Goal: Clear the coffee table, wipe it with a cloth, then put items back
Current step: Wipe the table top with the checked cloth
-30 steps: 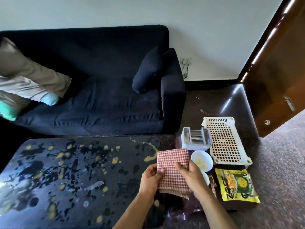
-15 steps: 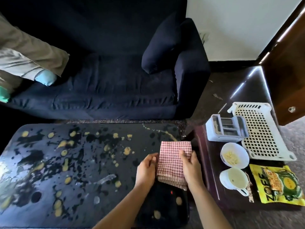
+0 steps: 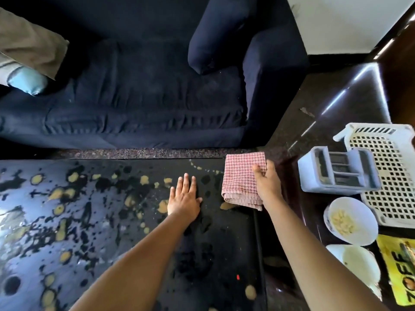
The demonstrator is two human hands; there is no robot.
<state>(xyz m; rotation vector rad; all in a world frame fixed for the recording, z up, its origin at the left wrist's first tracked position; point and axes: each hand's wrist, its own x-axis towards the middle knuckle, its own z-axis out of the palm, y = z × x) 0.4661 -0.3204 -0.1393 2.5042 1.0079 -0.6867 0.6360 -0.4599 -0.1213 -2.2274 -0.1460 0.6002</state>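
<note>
The coffee table [image 3: 94, 221] has a black top with grey and yellow splatter pattern and fills the lower left. A folded red-and-white checked cloth [image 3: 241, 178] lies over the table's far right corner. My right hand [image 3: 266, 184] grips the cloth along its right edge, thumb on top. My left hand [image 3: 184, 197] rests flat on the tabletop with straight fingers, a short way left of the cloth.
On the floor to the right stand a grey organiser box [image 3: 339, 170], a white perforated basket [image 3: 390, 176], a white bowl of yellow bits [image 3: 350, 221], a white cup [image 3: 359, 263] and a yellow snack packet [image 3: 402, 270]. A dark blue sofa [image 3: 146, 97] stands behind the table.
My left hand let go of the cloth and moved left, flat onto the tabletop. My right hand alone now holds the cloth, carried toward the table's far right corner. The camera tilted down.
</note>
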